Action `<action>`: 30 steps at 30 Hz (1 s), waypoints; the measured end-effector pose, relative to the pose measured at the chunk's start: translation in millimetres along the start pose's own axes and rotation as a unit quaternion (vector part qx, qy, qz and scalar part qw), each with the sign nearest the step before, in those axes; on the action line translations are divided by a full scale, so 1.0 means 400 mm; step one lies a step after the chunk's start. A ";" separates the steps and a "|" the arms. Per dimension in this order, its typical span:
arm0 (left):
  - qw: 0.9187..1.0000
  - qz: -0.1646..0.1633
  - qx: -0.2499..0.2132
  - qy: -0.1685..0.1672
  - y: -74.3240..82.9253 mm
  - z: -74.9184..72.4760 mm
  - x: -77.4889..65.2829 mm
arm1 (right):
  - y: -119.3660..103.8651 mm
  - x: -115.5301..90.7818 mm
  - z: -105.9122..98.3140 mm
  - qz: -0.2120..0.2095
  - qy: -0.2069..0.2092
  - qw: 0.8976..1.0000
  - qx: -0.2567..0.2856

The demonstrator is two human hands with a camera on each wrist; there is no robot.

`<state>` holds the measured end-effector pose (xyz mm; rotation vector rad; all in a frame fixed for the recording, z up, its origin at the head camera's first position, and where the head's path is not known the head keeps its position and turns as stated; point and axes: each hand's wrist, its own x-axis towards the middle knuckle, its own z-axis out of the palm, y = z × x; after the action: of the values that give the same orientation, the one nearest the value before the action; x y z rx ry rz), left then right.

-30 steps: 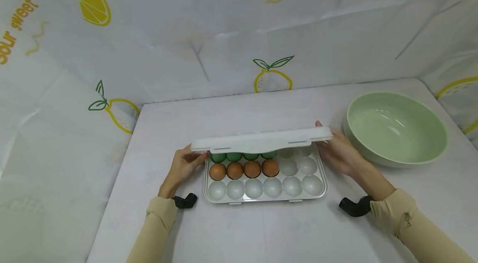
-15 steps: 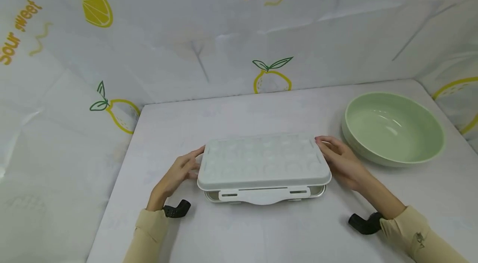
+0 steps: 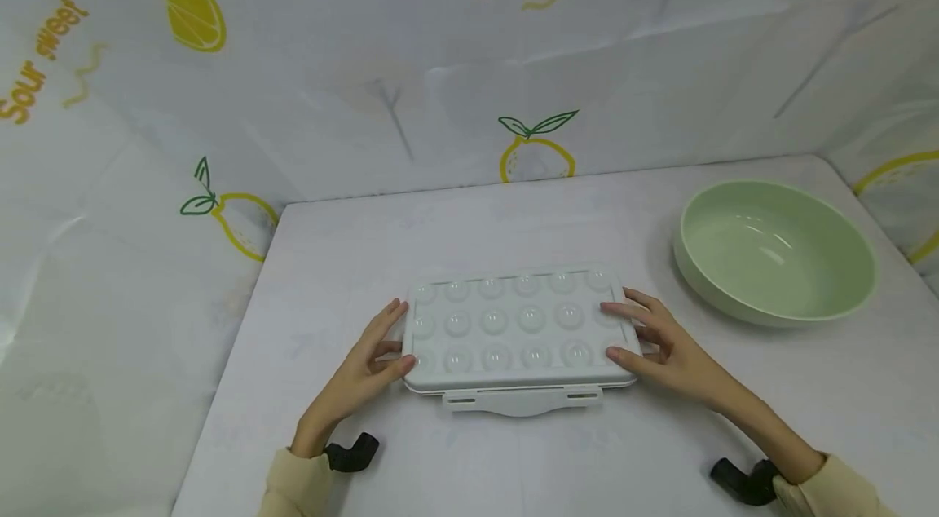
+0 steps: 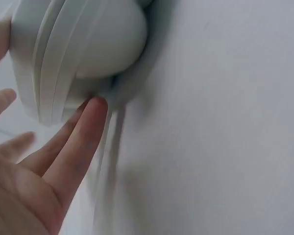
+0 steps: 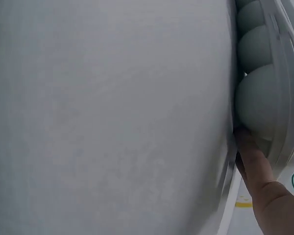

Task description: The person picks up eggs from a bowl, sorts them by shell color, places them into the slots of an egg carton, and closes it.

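A white egg box (image 3: 513,338) with a bumpy lid lies on the table in the head view, its lid down over the tray. The front flap (image 3: 522,400) juts out toward me. My left hand (image 3: 359,378) is at the box's left end, its thumb touching the front corner. In the left wrist view, straight fingers (image 4: 81,147) reach to the tray's underside. At the right end my right hand (image 3: 663,354) rests thumb and forefinger on the lid. One finger (image 5: 257,161) touches the tray's lower edge in the right wrist view. The eggs are hidden.
A large pale green bowl (image 3: 778,256) stands at the back right, beyond my right hand. The white table (image 3: 352,248) meets a lemon-printed cloth (image 3: 440,125) behind it. A black curved piece (image 3: 352,452) sits at each wrist.
The lid has come down toward me over the tray, covering the brown and green eggs. Both hands have moved from the lid's sides to the ends of the closed box.
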<state>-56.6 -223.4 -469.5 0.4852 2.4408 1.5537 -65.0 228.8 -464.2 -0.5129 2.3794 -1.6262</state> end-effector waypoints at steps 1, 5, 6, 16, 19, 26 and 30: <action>1.000 0.013 0.012 0.006 0.000 0.006 -0.004 | -0.001 -0.002 0.006 -0.011 0.004 1.000 -0.007; 0.994 0.051 0.090 0.021 0.010 0.034 -0.017 | -0.008 -0.006 0.023 -0.074 0.006 0.997 -0.025; 0.992 0.054 0.107 0.025 0.015 0.041 -0.019 | -0.008 -0.006 0.026 -0.097 0.008 0.994 -0.039; 0.975 0.026 0.216 0.039 0.049 0.096 -0.029 | -0.008 -0.025 0.063 -0.143 0.043 0.969 -0.198; 0.973 0.029 0.224 0.050 0.049 0.109 -0.024 | -0.009 -0.027 0.077 -0.139 0.069 0.961 -0.227; 0.973 0.017 0.215 0.079 0.044 0.126 -0.013 | -0.007 -0.023 0.099 -0.137 0.105 0.964 -0.204; 0.975 0.026 0.200 0.097 0.039 0.137 -0.009 | -0.001 -0.023 0.105 -0.143 0.120 0.962 -0.200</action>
<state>-31.9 -172.9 -478.4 0.4846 2.9307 1.1711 -41.1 196.2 -479.5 -0.8035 2.9590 -1.3696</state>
